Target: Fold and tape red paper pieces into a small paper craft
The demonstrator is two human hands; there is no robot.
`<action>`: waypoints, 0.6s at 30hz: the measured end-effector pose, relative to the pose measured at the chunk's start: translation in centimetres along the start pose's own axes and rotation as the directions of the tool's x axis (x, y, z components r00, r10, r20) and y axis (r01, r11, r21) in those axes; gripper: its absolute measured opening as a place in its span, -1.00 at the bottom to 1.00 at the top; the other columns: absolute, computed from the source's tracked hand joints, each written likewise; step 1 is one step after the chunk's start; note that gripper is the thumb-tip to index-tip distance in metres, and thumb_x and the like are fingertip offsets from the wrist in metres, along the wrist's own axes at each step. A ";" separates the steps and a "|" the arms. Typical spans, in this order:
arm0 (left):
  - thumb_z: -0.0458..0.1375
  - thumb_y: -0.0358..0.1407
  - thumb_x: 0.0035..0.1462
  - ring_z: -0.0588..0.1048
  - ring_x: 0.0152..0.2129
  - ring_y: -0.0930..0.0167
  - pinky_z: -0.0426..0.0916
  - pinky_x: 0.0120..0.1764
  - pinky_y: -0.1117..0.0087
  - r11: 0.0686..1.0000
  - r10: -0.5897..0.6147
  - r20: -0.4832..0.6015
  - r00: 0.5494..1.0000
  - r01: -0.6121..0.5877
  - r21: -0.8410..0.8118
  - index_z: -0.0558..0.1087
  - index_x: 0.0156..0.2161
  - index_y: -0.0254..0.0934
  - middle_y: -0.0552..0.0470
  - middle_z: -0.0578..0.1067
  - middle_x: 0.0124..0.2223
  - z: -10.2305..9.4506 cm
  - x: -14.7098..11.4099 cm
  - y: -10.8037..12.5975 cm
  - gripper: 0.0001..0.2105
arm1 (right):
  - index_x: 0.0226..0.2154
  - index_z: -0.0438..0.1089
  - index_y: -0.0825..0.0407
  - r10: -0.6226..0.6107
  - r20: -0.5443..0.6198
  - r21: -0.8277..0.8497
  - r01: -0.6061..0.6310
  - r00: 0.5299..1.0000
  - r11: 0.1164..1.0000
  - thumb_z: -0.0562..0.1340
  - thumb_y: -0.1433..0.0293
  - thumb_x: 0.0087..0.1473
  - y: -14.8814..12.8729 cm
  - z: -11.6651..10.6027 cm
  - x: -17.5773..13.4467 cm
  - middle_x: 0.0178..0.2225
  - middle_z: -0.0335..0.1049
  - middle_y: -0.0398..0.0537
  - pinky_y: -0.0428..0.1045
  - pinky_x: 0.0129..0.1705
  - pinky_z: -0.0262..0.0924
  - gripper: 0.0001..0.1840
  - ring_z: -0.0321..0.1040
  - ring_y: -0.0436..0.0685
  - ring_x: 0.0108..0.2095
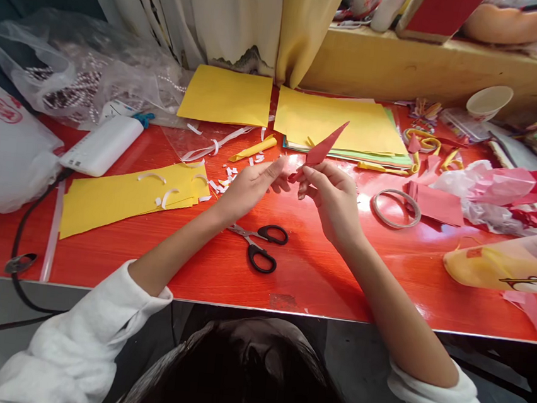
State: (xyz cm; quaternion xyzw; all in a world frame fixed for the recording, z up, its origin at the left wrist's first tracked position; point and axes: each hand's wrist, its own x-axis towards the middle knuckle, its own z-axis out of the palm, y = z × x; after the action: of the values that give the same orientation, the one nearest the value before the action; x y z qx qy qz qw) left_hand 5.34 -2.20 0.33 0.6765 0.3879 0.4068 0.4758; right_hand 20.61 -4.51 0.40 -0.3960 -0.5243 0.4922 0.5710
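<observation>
A red piece of paper (327, 146), folded or rolled to a long point, rises at a slant from between my hands above the table. My right hand (334, 198) pinches it near its lower end between thumb and fingers. My left hand (255, 186) is at the same lower end, its fingers curled in close to the paper; the exact contact is partly hidden. Below the hands, scissors (259, 242) with black handles lie on the red table (327, 283), their blades partly behind my left forearm.
Yellow sheets (226, 96) and a paper stack (333, 119) lie at the back. Yellow strips (121, 197), white scraps (223, 181) and a white power strip (103, 144) are left. To the right are a tape roll (395, 209), red paper squares (439, 204) and crumpled pink wrapping (498, 185).
</observation>
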 end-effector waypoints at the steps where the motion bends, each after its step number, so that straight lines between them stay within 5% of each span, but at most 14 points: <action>1: -0.08 0.04 0.17 0.43 -0.43 0.50 0.29 -0.32 0.46 0.999 -0.030 0.039 0.999 0.032 -0.038 0.46 -0.35 -0.33 0.00 0.49 -0.40 0.0 0.0 0.0 -0.53 | -0.45 0.36 0.05 0.008 0.001 0.018 -0.008 1.000 1.000 0.18 0.40 0.07 0.0 0.0 0.0 -0.47 0.29 -0.18 -0.12 -0.43 0.20 -0.90 0.20 -0.11 -0.52; 7: 0.14 -0.04 0.06 0.38 -0.49 0.53 0.27 -0.35 0.50 0.993 -0.051 -0.007 0.999 0.050 -0.107 0.46 -0.42 -0.32 0.05 0.46 -0.46 0.0 0.1 0.0 -0.67 | -0.42 0.38 0.05 0.054 0.013 0.037 -0.055 0.998 0.998 0.19 0.40 0.05 0.1 0.0 0.1 -0.44 0.29 -0.18 -0.13 -0.44 0.19 -0.93 0.21 -0.11 -0.49; 13: 0.17 -0.07 0.05 0.35 -0.48 0.54 0.25 -0.35 0.51 0.993 -0.028 0.005 1.000 0.028 -0.112 0.44 -0.44 -0.32 0.07 0.44 -0.46 0.0 0.1 -0.2 -0.70 | -0.39 0.38 0.05 0.091 0.000 -0.021 -0.091 0.996 0.996 0.23 0.30 0.03 0.3 0.1 0.0 -0.43 0.29 -0.17 -0.13 -0.43 0.21 -0.86 0.20 -0.10 -0.48; 18: 0.08 0.00 0.10 0.37 -0.45 0.51 0.25 -0.33 0.49 0.999 -0.004 0.029 1.000 0.005 -0.033 0.44 -0.42 -0.30 0.06 0.44 -0.45 0.2 -0.2 -0.4 -0.64 | -0.36 0.41 0.07 0.001 0.048 -0.177 0.008 0.999 0.984 0.20 0.28 0.08 0.0 0.1 -0.1 -0.42 0.33 -0.12 -0.12 -0.42 0.21 -0.81 0.22 -0.07 -0.43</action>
State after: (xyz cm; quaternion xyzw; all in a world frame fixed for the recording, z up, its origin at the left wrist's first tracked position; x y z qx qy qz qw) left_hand 5.38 -2.30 -0.14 0.6736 0.3756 0.4022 0.4934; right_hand 20.52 -4.61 0.37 -0.4322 -0.5803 0.4520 0.5216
